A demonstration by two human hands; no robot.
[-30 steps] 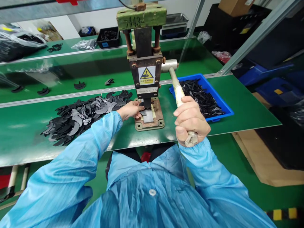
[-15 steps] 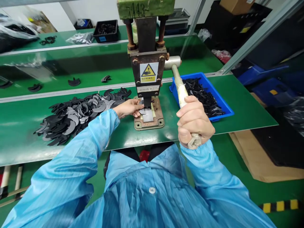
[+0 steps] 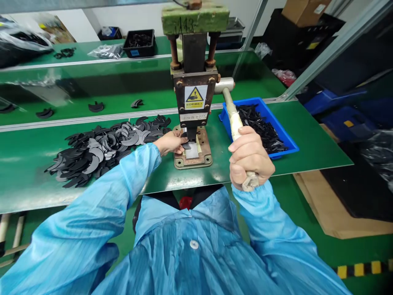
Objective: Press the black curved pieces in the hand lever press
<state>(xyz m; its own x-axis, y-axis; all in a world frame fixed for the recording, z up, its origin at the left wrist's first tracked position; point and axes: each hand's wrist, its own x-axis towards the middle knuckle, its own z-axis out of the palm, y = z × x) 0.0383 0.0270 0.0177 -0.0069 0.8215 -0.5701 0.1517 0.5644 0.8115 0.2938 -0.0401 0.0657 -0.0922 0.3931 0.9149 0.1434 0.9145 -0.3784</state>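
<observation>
hands at a manual lever press

right hand (image 3: pixel 250 157) fisted round the press lever (image 3: pixel 235 119); left hand (image 3: pixel 170 142) pinches a black crescent piece (image 3: pixel 185 145) on the press base (image 3: pixel 193 153) under the ram, near the bench's front edge; crescent pile (image 3: pixel 98 149) left, blue bin (image 3: pixel 260 123) right behind.

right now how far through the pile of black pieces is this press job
Done: the blue bin holds a layer of black pieces. In hand: the left hand holds one piece at the press base, and the right hand grips the lever. Left: a large heap of crescent pieces remains on the green bench.
</observation>
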